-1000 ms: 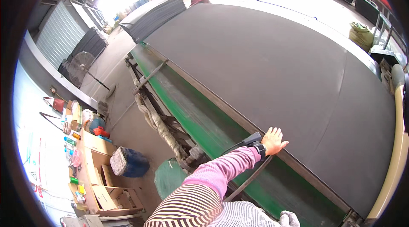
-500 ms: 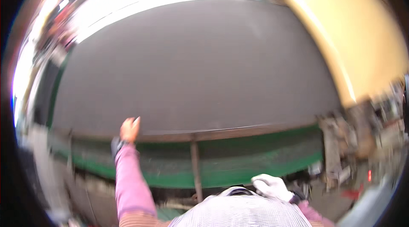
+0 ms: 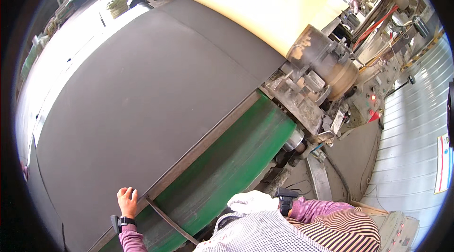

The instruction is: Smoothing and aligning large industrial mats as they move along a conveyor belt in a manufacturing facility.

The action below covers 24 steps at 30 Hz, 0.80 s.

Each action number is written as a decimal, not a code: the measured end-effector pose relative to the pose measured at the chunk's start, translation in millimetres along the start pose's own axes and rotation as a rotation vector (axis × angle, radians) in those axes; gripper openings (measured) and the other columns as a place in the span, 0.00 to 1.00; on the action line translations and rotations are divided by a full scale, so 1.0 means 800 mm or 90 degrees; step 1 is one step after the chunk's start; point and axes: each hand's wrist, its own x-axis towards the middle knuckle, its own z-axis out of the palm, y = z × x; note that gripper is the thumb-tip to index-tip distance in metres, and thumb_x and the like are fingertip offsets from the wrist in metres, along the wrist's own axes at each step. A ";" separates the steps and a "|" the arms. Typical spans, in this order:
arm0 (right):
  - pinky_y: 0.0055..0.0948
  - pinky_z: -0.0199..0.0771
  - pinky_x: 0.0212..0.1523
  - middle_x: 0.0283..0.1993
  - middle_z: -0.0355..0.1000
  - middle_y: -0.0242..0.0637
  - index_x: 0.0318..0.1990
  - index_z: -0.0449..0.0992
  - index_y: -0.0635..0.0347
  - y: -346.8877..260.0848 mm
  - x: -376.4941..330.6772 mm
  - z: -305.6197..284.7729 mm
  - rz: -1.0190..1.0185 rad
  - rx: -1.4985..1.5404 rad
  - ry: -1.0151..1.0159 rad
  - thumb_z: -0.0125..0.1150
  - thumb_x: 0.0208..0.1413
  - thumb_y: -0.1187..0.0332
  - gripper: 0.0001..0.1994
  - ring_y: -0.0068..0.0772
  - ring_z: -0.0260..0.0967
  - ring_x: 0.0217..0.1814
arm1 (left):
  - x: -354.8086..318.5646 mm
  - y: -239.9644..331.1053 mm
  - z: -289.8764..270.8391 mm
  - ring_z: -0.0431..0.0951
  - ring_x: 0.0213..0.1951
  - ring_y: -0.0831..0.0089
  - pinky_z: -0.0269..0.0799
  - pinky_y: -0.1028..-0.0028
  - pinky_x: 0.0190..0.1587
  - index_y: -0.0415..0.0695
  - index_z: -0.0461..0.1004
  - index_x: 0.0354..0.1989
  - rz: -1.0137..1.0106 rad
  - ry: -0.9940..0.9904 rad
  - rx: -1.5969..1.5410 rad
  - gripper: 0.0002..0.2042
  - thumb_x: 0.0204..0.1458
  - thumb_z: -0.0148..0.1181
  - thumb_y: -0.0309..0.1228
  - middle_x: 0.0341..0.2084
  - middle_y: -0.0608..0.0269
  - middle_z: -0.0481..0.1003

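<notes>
matt dark rubbery sheet [image 3: 142,91]; glossy green painted frame [image 3: 236,167]; rusty metal roller end [image 3: 326,58]; white cloth glove [image 3: 253,201].

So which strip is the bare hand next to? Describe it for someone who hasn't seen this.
Find the wide dark grey sheet on the green machine frame. At its near edge, by the left hand, a thin dark strip peels away diagonally. It alone hangs loose from the sheet.

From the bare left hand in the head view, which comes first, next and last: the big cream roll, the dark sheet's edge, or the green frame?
From the left hand:
1. Dark sheet's edge, under the fingers.
2. Green frame, just right of it.
3. Cream roll, far up at the top.
</notes>
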 end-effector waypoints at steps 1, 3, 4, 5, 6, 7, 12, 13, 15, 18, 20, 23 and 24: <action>0.35 0.68 0.54 0.47 0.74 0.39 0.53 0.71 0.53 0.006 0.000 -0.001 0.001 0.030 0.001 0.46 0.62 0.49 0.21 0.39 0.71 0.50 | 0.010 0.015 0.004 0.69 0.46 0.56 0.66 0.61 0.49 0.42 0.78 0.38 0.009 -0.013 -0.014 0.12 0.50 0.61 0.37 0.38 0.54 0.71; 0.34 0.68 0.54 0.47 0.74 0.39 0.53 0.71 0.53 0.013 0.002 -0.005 0.000 0.026 0.003 0.46 0.62 0.49 0.21 0.38 0.71 0.50 | 0.025 0.046 0.013 0.69 0.46 0.55 0.66 0.60 0.50 0.43 0.78 0.39 0.025 -0.026 -0.026 0.12 0.50 0.62 0.37 0.40 0.54 0.71; 0.34 0.68 0.54 0.47 0.74 0.39 0.53 0.71 0.52 0.015 0.003 -0.008 0.002 0.017 0.008 0.46 0.62 0.49 0.21 0.38 0.71 0.50 | 0.035 0.064 0.019 0.68 0.46 0.55 0.66 0.60 0.50 0.43 0.78 0.39 0.036 -0.030 -0.026 0.12 0.50 0.62 0.37 0.40 0.54 0.71; 0.34 0.68 0.54 0.47 0.74 0.39 0.53 0.71 0.52 0.016 0.002 -0.012 0.001 0.021 0.008 0.46 0.62 0.49 0.21 0.38 0.71 0.50 | 0.044 0.082 0.025 0.68 0.46 0.55 0.66 0.60 0.50 0.43 0.78 0.39 0.048 -0.034 -0.027 0.12 0.50 0.62 0.37 0.40 0.54 0.71; 0.33 0.69 0.54 0.47 0.74 0.38 0.53 0.71 0.54 0.014 0.002 -0.016 0.005 0.021 0.007 0.48 0.62 0.51 0.20 0.36 0.71 0.50 | 0.053 0.102 0.031 0.68 0.46 0.55 0.66 0.60 0.50 0.43 0.78 0.39 0.056 -0.039 -0.023 0.13 0.50 0.62 0.38 0.40 0.54 0.71; 0.32 0.70 0.54 0.48 0.75 0.37 0.53 0.72 0.56 0.013 0.002 -0.019 0.008 0.021 0.006 0.49 0.62 0.53 0.20 0.35 0.72 0.50 | 0.060 0.120 0.039 0.68 0.46 0.55 0.66 0.61 0.50 0.42 0.78 0.39 0.064 -0.040 -0.016 0.14 0.50 0.61 0.39 0.40 0.54 0.71; 0.31 0.69 0.55 0.48 0.75 0.37 0.53 0.72 0.56 0.019 0.000 -0.025 0.002 0.047 0.011 0.50 0.62 0.52 0.20 0.34 0.72 0.51 | 0.097 0.215 0.071 0.69 0.46 0.54 0.68 0.60 0.48 0.40 0.78 0.37 0.109 -0.029 0.002 0.17 0.49 0.62 0.42 0.39 0.52 0.72; 0.31 0.69 0.55 0.49 0.75 0.37 0.53 0.72 0.55 0.019 0.000 -0.023 0.001 0.067 0.011 0.50 0.62 0.52 0.20 0.34 0.72 0.52 | 0.104 0.233 0.075 0.69 0.46 0.54 0.68 0.60 0.48 0.39 0.78 0.38 0.112 -0.033 0.001 0.18 0.50 0.62 0.43 0.39 0.52 0.73; 0.31 0.68 0.55 0.49 0.74 0.37 0.53 0.72 0.55 0.020 0.001 -0.021 0.012 0.064 0.014 0.50 0.62 0.52 0.20 0.33 0.71 0.52 | 0.118 0.274 0.087 0.69 0.48 0.52 0.66 0.60 0.52 0.38 0.77 0.42 0.118 -0.051 0.011 0.21 0.51 0.60 0.45 0.42 0.50 0.73; 0.31 0.68 0.55 0.49 0.74 0.36 0.53 0.72 0.55 0.007 0.002 -0.017 0.007 0.047 0.008 0.50 0.62 0.52 0.20 0.32 0.71 0.52 | 0.128 0.284 0.099 0.57 0.64 0.47 0.55 0.59 0.64 0.37 0.64 0.60 0.129 -0.178 -0.160 0.29 0.57 0.53 0.46 0.59 0.43 0.64; 0.30 0.69 0.54 0.48 0.74 0.35 0.54 0.71 0.54 0.008 0.002 -0.013 -0.005 0.032 0.026 0.50 0.62 0.51 0.20 0.29 0.71 0.50 | 0.113 0.257 0.098 0.53 0.66 0.47 0.51 0.59 0.66 0.37 0.61 0.62 0.091 -0.159 -0.184 0.29 0.58 0.52 0.45 0.62 0.44 0.59; 0.29 0.69 0.52 0.48 0.75 0.34 0.54 0.71 0.54 -0.008 -0.008 -0.015 0.023 0.054 0.021 0.50 0.62 0.51 0.21 0.28 0.71 0.48 | 0.067 0.163 0.069 0.48 0.69 0.47 0.44 0.56 0.68 0.42 0.57 0.66 -0.042 -0.119 -0.091 0.28 0.60 0.50 0.42 0.67 0.45 0.51; 0.27 0.69 0.50 0.47 0.75 0.34 0.54 0.72 0.55 -0.016 -0.014 -0.013 0.021 0.057 0.028 0.50 0.62 0.51 0.21 0.26 0.71 0.47 | 0.044 0.103 0.063 0.51 0.67 0.46 0.47 0.55 0.67 0.45 0.62 0.64 -0.065 -0.058 -0.026 0.25 0.59 0.51 0.41 0.66 0.45 0.54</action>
